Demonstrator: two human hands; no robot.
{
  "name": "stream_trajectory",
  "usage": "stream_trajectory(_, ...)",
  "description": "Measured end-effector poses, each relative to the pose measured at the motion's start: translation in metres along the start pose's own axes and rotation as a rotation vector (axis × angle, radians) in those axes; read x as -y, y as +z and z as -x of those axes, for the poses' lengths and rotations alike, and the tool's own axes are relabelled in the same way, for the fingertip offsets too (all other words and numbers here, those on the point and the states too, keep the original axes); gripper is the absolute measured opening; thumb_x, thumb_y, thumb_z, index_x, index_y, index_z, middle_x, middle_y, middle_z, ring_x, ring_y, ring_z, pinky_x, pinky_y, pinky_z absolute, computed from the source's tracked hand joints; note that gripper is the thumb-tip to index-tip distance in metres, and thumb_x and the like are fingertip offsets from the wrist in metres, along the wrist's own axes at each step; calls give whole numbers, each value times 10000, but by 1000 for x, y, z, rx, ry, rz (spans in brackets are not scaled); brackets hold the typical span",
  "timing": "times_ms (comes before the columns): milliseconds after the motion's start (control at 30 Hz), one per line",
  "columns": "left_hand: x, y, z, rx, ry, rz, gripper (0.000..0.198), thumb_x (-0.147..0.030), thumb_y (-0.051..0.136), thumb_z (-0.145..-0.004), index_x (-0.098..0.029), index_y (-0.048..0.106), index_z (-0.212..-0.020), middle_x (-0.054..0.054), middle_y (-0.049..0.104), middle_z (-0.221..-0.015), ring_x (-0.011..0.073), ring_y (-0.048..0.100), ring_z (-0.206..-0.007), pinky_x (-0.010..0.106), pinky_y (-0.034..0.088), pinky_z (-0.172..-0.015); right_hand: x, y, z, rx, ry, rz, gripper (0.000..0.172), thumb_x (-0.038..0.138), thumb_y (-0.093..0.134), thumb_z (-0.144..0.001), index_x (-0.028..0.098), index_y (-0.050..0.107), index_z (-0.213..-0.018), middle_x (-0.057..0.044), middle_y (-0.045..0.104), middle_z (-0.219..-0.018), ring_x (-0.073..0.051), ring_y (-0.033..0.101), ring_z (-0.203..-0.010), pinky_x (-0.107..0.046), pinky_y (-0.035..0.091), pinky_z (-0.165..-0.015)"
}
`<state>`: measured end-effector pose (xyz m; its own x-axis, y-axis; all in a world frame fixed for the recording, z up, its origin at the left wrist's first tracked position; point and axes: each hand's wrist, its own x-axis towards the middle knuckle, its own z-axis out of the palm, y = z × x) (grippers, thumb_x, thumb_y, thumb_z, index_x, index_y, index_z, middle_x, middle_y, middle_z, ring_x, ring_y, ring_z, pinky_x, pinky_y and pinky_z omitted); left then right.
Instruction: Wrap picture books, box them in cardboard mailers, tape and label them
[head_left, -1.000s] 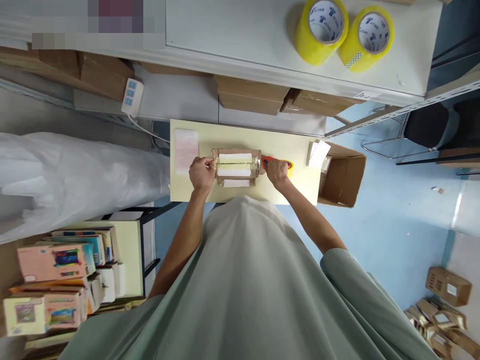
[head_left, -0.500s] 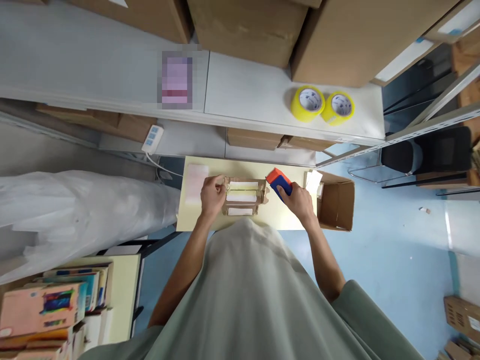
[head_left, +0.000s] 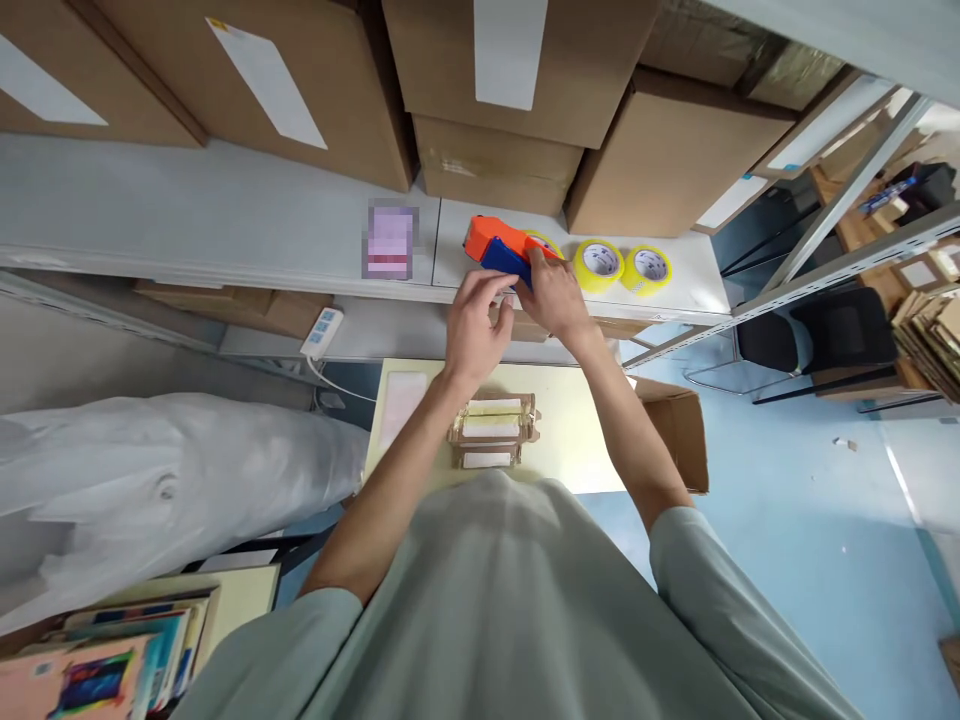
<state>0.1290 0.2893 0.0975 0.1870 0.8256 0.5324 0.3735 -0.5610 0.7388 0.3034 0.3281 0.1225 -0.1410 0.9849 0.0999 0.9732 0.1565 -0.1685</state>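
Observation:
An orange and blue tape dispenser (head_left: 499, 252) is held up at the shelf's front edge, with a yellow tape roll (head_left: 544, 242) beside its orange part. My right hand (head_left: 556, 292) is closed around the dispenser. Close by, my left hand (head_left: 478, 325) has curved fingers with the thumb apart; its fingertips are by the blue part, and I cannot tell if they touch it. Below my hands, a flat cardboard package (head_left: 491, 425) with white labels and clear tape lies on the pale yellow table (head_left: 566, 440).
Two yellow tape rolls (head_left: 598, 263) stand on the grey shelf (head_left: 262, 215), right of a blurred purple item (head_left: 390, 240). Large cardboard boxes (head_left: 495, 160) line its back. An open carton (head_left: 679, 430) adjoins the table's right end; wrapped white plastic (head_left: 187, 470) lies left. A power strip (head_left: 322, 332) hangs below.
My right hand has raised the tape dispenser from above the table to the shelf edge. My left hand has left the package and come up beside the dispenser. The view has tilted upward.

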Motion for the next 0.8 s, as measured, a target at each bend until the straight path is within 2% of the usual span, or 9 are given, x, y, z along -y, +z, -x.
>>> stream_trajectory(133,7,-5,12,8,-29,12,338,-155,574,-1086,-248,766,-1348,77,746,-1343,212,755,-1201,351,667,-1041,-7,28,-28,0,-30,17,573,442,441,-1212,62,470,-1639,-260,724,-1440,-390,638,-1453,-630,385,-1328)
stream_trajectory(267,14,-10,33,9,-75,20,333,-146,572,-1075,-238,775,-1322,86,757,-1319,212,760,-1159,370,652,-1067,-8,49,-35,10,-22,35,560,398,440,-1203,66,484,-1652,-266,689,-1509,-374,582,-1522,-668,296,-1383)
stream_trajectory(367,20,-11,47,24,-133,19,325,-155,577,-1072,-234,777,-1317,88,765,-1302,211,760,-1139,359,652,-1038,-4,54,-33,21,7,80,541,308,430,-1187,67,485,-1669,-257,671,-1536,-355,560,-1550,-657,269,-1406)
stream_trajectory(500,33,-9,70,29,-219,21,324,-148,586,-1048,-229,778,-1296,87,776,-1271,203,760,-1106,336,656,-985,3,49,-26,16,55,119,563,246,410,-1172,59,485,-1697,-245,632,-1609,-335,534,-1576,-581,255,-1436)
stream_trajectory(567,44,-9,89,33,-282,17,326,-149,585,-1036,-226,777,-1289,88,781,-1260,202,761,-1096,334,658,-978,4,46,-13,-40,86,91,562,262,369,-1188,67,492,-1701,-237,588,-1668,-340,498,-1605,-558,278,-1428)
stream_trajectory(633,60,-12,116,43,-380,2,331,-158,588,-1028,-225,772,-1295,93,785,-1280,207,767,-1118,337,663,-983,3,49,13,-137,103,28,569,308,304,-1211,89,493,-1701,-232,521,-1728,-345,449,-1644,-551,321,-1407)
stream_trajectory(700,78,-17,148,54,-517,-22,337,-173,605,-1017,-221,763,-1310,108,786,-1330,222,774,-1178,347,667,-1004,2,60,52,-192,101,-50,585,337,240,-1216,141,452,-1724,-226,464,-1760,-338,413,-1684,-595,363,-1380)
stream_trajectory(800,100,-21,198,71,-749,-45,370,-200,639,-1008,-199,744,-1363,154,773,-1439,265,759,-1316,381,667,-1060,2,93,124,-126,172,-180,574,376,285,-1204,179,415,-1727,-246,459,-1763,-357,436,-1685,-631,426,-1333)
